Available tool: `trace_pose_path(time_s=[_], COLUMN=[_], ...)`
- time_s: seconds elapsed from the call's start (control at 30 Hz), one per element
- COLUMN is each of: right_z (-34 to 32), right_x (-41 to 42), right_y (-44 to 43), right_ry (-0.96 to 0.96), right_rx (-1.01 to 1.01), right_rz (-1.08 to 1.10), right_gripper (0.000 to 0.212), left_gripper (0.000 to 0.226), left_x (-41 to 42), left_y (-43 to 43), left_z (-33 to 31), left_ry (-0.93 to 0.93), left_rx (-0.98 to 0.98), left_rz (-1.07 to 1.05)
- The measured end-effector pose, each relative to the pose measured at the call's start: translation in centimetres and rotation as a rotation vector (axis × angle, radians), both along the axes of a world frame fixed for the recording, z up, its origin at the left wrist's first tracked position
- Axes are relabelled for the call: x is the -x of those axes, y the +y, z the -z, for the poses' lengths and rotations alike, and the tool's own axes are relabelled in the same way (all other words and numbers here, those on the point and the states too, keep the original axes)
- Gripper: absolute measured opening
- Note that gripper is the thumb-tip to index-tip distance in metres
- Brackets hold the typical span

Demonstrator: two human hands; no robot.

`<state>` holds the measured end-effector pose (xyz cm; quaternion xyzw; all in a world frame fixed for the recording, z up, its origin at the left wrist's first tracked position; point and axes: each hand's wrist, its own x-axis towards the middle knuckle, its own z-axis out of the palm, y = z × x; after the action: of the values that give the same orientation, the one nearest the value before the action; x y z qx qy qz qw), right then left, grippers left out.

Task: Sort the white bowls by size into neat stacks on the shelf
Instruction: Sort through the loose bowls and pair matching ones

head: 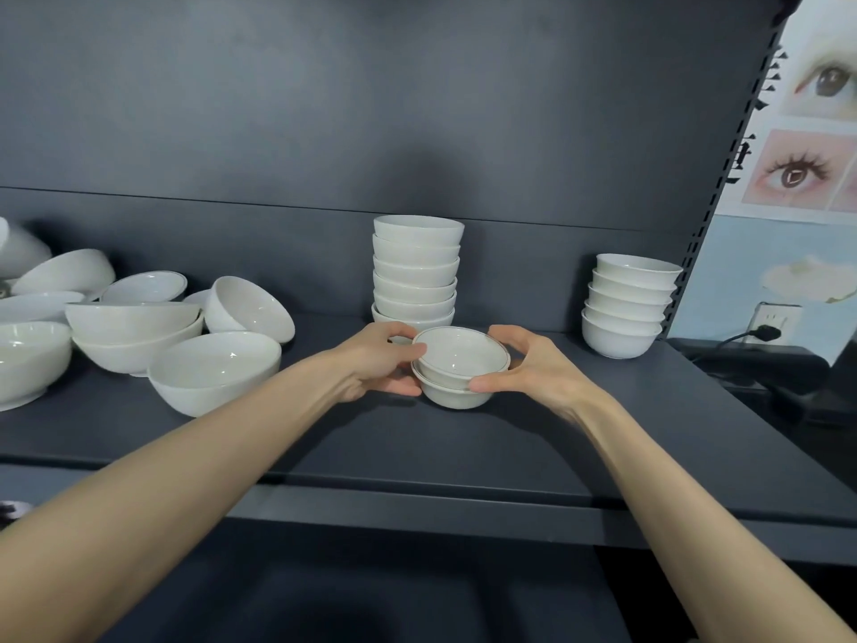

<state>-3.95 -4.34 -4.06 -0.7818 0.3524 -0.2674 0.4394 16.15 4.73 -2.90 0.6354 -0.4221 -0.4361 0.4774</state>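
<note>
White rimmed bowls [459,368] — two nested — sit on the shelf [463,452] before the tall stack [415,271]; our left hand [375,362] and right hand [528,364] grip both sides, we judge to square them.

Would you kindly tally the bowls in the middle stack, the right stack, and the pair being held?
Middle stack: 6 visible
Right stack: 5
Held pair: 2
Total: 13

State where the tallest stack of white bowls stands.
In the head view, the tallest stack stands midway along the shelf, just behind the pair of small bowls.
</note>
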Motion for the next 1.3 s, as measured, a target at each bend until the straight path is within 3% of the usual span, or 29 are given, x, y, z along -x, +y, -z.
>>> trace_pose_path(time_s=[0.23, 0.3, 0.4, 0.57, 0.67, 0.97, 1.2, 1.3], right_z=[-1.2, -1.9, -3.0, -4.7, -5.0, -3.7, -1.0, 0.0], right_x=[-0.1, -0.1, -0.3, -2.1, -4.6, -13.3, -18.3, -19.7], right_y=[0.4, 0.7, 1.0, 2.5, 3.5, 8.2, 10.9, 11.5], right_ry=[0.094, 0.170, 0.244, 0.213, 0.165, 0.062, 0.169, 0.179], right_rx=[0.023, 0.056, 0.162, 0.371, 0.428, 0.404, 0.267, 0.232], right_rz=[-0.017, -0.044, -0.044, -0.042, -0.059, -0.190, -0.319, -0.291], right_gripper=[0.092, 0.078, 0.076, 0.053, 0.043, 0.037, 0.077, 0.081], left_gripper=[0.041, 0.037, 0.023, 0.009, 0.012, 0.013, 0.040, 0.046], left_x=[0.3, 0.3, 0.1, -0.9, -2.6, -9.8, -15.6, -16.8], left_y=[0.4, 0.7, 1.9, 5.7, 8.5, 16.3, 17.8, 17.5], left_z=[-0.1, -0.4, -1.4, -2.6, -2.4, -0.5, 1.7, 2.2], left_ry=[-0.128, -0.294, -0.520, -0.719, -0.822, -0.735, -0.652, -0.592], left_rx=[-0.005, 0.015, 0.061, 0.185, 0.223, 0.325, 0.208, 0.196], left_rz=[-0.004, -0.010, -0.010, -0.135, -0.237, -0.548, -0.528, -0.473])
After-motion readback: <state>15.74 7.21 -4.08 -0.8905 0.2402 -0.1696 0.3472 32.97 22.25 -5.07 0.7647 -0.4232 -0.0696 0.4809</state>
